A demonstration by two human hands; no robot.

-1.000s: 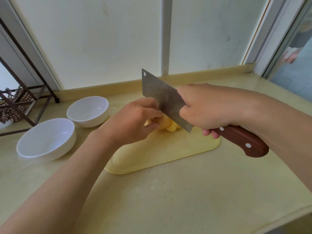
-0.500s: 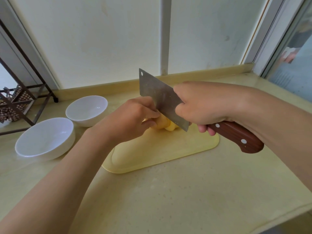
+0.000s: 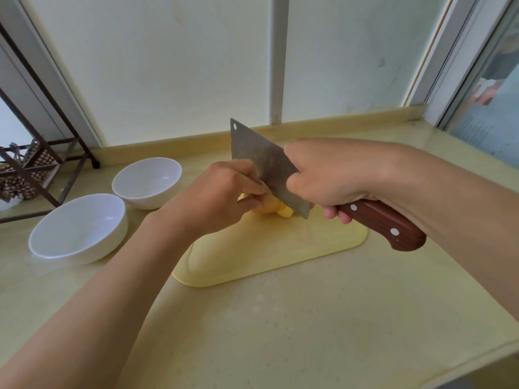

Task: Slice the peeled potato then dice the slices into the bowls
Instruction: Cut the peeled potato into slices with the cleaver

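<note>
Head view: L hand (image 3: 222,196) curls fingers round the peeled potato (image 3: 273,207), pinning it on the yellow cutting board (image 3: 280,248). R hand (image 3: 325,175) grips the cleaver (image 3: 266,164) by its wooden handle w/ blade edge down on the potato. Two white bowls (image 3: 147,182) (image 3: 78,228) sit left of the board, both w/ nothing in them. Metal rack (image 3: 36,153) stands at far left of the counter (image 3: 280,332).

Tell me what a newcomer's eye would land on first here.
The broad steel cleaver with a brown wooden handle stands out at centre, gripped by the right hand and angled down at the peeled yellow potato. The left hand holds that potato on the pale yellow plastic cutting board. Left of the board, the nearer white round bowl and the farther white round bowl sit empty on the beige counter.
</note>
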